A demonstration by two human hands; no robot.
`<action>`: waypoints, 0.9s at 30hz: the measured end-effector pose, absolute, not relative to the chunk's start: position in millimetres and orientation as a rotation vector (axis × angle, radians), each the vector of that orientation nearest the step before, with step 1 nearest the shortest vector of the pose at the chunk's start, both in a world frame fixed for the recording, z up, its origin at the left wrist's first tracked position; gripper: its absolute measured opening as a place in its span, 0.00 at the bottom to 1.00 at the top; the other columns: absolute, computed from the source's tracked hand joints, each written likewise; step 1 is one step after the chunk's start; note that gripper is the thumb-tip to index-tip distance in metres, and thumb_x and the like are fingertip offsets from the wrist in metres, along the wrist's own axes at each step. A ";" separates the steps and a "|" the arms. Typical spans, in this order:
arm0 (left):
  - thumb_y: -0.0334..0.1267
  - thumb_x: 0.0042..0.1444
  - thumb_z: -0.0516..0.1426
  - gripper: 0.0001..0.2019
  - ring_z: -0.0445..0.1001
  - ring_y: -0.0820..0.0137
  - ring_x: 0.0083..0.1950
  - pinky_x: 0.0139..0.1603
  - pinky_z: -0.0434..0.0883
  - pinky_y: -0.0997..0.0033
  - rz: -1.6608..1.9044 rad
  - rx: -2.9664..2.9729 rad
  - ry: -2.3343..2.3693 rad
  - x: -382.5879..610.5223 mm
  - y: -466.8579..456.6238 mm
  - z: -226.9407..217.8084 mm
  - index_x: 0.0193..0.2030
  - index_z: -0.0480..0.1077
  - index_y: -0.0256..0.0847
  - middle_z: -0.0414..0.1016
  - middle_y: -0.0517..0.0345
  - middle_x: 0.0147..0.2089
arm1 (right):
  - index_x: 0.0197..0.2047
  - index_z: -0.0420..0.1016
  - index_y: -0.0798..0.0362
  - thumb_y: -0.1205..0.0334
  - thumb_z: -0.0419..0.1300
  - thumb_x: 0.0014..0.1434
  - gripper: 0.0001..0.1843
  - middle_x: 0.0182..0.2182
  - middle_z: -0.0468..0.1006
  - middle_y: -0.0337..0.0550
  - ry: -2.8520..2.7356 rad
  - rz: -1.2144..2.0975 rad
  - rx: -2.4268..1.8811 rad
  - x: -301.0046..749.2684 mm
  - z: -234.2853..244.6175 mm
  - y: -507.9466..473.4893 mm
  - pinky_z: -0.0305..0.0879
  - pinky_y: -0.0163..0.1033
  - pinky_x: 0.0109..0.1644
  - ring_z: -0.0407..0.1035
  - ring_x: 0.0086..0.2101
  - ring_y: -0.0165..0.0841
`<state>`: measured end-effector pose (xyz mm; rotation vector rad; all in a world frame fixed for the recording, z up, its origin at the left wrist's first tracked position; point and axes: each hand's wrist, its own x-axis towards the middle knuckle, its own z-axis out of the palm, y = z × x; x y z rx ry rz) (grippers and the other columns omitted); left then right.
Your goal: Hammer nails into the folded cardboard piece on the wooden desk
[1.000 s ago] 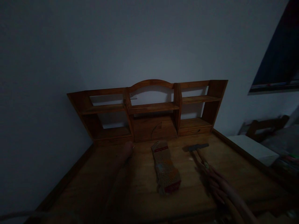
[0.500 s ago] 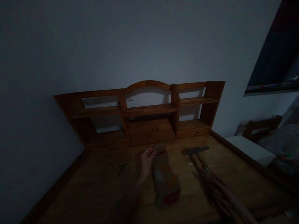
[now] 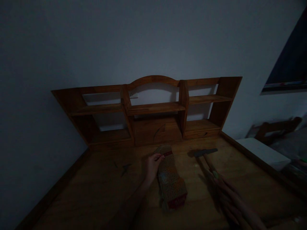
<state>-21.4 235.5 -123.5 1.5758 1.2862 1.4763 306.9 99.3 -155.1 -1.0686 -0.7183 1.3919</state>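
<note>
In the dim head view, my right hand [image 3: 227, 193] is closed around the wooden handle of a hammer [image 3: 206, 152]. The hammer's dark head hovers or rests over the table to the right; I cannot tell which. My left hand [image 3: 152, 164] pinches thumb and finger together over the far end of a brown, worn block [image 3: 171, 179] with red bands at both ends. A tiny bright spot shows at the fingertips, too small to name. The block lies lengthwise on the wooden table [image 3: 96, 185], between both hands.
Left of my left hand lie thin dark pieces [image 3: 125, 168] on the table. A wooden shelf unit [image 3: 155, 110] stands along the back against the wall. Raised edges border the table. To the right are a white surface [image 3: 262, 153] and a wooden chair [image 3: 275, 126].
The view has shifted slightly. My left hand has moved a little to the right along the block's far end, still pinching. My right hand keeps its grip on the hammer.
</note>
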 end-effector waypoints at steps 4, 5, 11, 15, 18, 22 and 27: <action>0.43 0.52 0.60 0.11 0.76 0.66 0.39 0.40 0.72 0.70 1.440 1.645 1.377 -21.8 235.0 -124.5 0.36 0.76 0.36 0.77 0.52 0.37 | 0.60 0.63 0.52 0.52 0.68 0.46 0.39 0.22 0.71 0.40 -0.736 1.355 -1.093 303.3 -149.8 96.3 0.50 0.28 0.10 0.46 0.11 0.21; 0.43 0.52 0.60 0.11 0.76 0.66 0.39 0.40 0.72 0.71 1.435 1.660 1.402 -21.6 234.4 -124.0 0.37 0.76 0.37 0.77 0.53 0.38 | 0.60 0.63 0.52 0.52 0.69 0.45 0.40 0.20 0.69 0.38 -0.734 1.364 -1.093 303.1 -150.1 96.4 0.50 0.28 0.10 0.46 0.11 0.21; 0.41 0.55 0.59 0.10 0.76 0.69 0.39 0.40 0.71 0.72 1.393 1.776 1.498 -20.0 228.4 -118.0 0.39 0.77 0.39 0.77 0.56 0.39 | 0.58 0.65 0.54 0.49 0.69 0.42 0.41 0.16 0.65 0.34 -0.719 1.350 -1.139 301.8 -143.7 94.3 0.49 0.28 0.11 0.45 0.11 0.21; 0.42 0.55 0.59 0.10 0.76 0.70 0.39 0.41 0.71 0.73 1.395 1.817 1.538 -20.2 227.8 -118.0 0.39 0.77 0.39 0.77 0.56 0.40 | 0.56 0.66 0.55 0.52 0.68 0.47 0.35 0.16 0.64 0.33 -0.774 1.341 -1.120 296.1 -127.2 87.0 0.47 0.26 0.11 0.45 0.12 0.21; 0.40 0.56 0.59 0.09 0.75 0.71 0.40 0.41 0.70 0.74 1.395 1.890 1.547 -20.3 227.6 -117.9 0.40 0.77 0.40 0.77 0.57 0.40 | 0.57 0.65 0.53 0.51 0.68 0.47 0.36 0.15 0.61 0.32 -0.767 1.354 -1.117 294.2 -122.0 85.0 0.47 0.26 0.11 0.46 0.12 0.21; 0.38 0.56 0.59 0.07 0.74 0.72 0.39 0.40 0.69 0.75 1.397 1.969 1.546 -18.4 224.0 -113.9 0.38 0.78 0.41 0.76 0.58 0.40 | 0.61 0.61 0.52 0.49 0.68 0.46 0.41 0.16 0.61 0.31 -0.760 1.360 -1.176 293.1 -120.4 86.0 0.47 0.27 0.11 0.46 0.12 0.22; 0.37 0.56 0.59 0.07 0.74 0.73 0.38 0.40 0.67 0.76 1.386 2.027 1.555 -14.8 220.6 -107.7 0.38 0.78 0.41 0.76 0.59 0.39 | 0.63 0.57 0.54 0.44 0.65 0.50 0.43 0.13 0.54 0.28 -0.787 1.371 -1.186 286.3 -111.2 86.1 0.46 0.25 0.10 0.47 0.10 0.22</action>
